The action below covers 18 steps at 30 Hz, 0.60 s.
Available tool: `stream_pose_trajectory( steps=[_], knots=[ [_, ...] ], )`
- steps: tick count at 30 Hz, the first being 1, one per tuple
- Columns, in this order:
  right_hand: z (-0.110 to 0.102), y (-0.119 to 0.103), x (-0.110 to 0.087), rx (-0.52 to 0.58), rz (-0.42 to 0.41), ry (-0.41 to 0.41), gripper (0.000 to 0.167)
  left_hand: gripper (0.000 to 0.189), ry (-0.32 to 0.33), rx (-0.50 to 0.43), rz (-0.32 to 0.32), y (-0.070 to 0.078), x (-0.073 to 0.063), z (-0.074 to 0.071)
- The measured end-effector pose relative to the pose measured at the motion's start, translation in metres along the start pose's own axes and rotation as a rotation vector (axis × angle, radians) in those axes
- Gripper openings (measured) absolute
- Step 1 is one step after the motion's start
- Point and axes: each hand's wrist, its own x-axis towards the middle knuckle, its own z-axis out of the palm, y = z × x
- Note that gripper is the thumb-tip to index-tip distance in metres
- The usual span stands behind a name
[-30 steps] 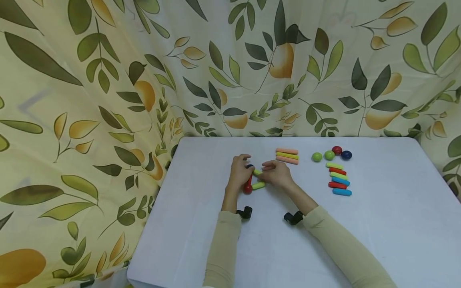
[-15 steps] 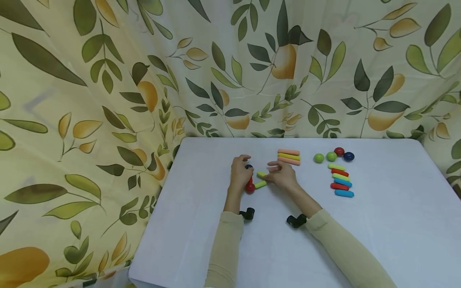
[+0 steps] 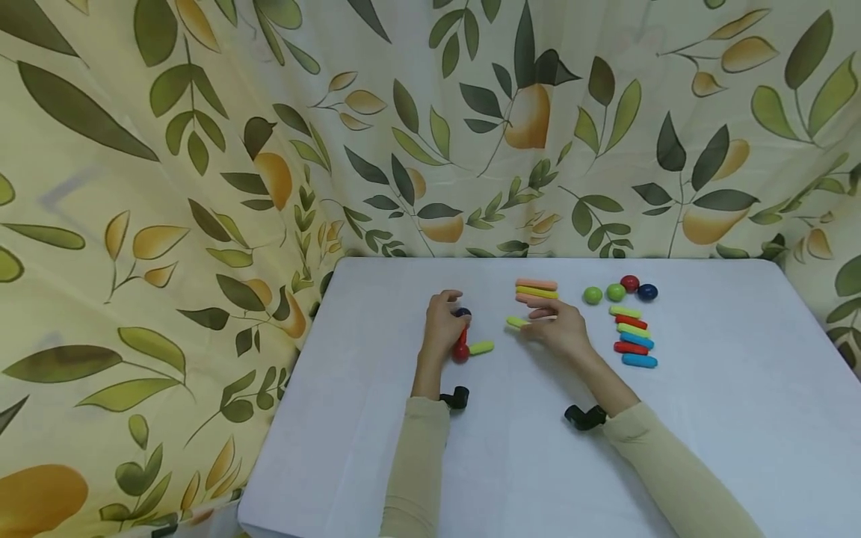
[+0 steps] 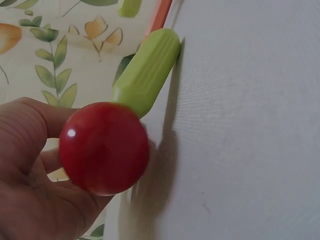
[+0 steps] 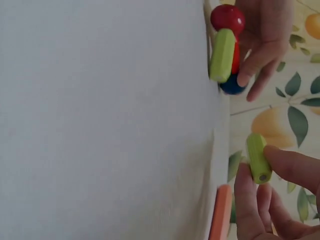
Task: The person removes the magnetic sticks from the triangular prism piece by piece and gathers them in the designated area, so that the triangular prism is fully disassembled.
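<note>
My left hand [image 3: 442,325] pinches the dark blue ball [image 5: 232,86] at the far end of a red stick [image 3: 463,336]. A red ball [image 4: 104,148] joins the stick's near end, and a lime green stick [image 4: 147,72] reaches out from that ball to the right. Further right, my right hand [image 3: 560,329] pinches another lime green stick [image 5: 258,157] between thumb and fingers. A small grey disc shows in this stick's end in the right wrist view. A gap separates it from the joined pieces.
Behind my right hand lie pink and yellow sticks [image 3: 537,292] side by side. Two green balls [image 3: 615,292], a red ball [image 3: 629,283] and a dark blue ball [image 3: 647,292] sit at the back right. Below them is a column of several coloured sticks [image 3: 635,340]. A patterned curtain [image 3: 403,149] hangs behind.
My right hand has moved right with its lime green stick, away from the joined pieces. My left hand stays about where it was, at the dark blue ball.
</note>
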Motion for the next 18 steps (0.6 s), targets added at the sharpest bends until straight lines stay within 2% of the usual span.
stream_pose_trajectory(
  steps=[9,14,18],
  knots=[
    [-0.032,0.010,-0.024,-0.095,-0.061,0.012,0.060,0.054,-0.049,0.025,0.055,0.001,0.000,0.003],
    [-0.055,0.021,-0.034,-0.133,-0.081,0.052,0.059,0.057,-0.122,0.040,0.114,0.002,-0.002,0.006],
    [-0.073,0.029,-0.043,-0.171,-0.103,0.089,0.059,0.058,-0.144,0.044,0.134,0.004,-0.002,0.008]
  ],
)
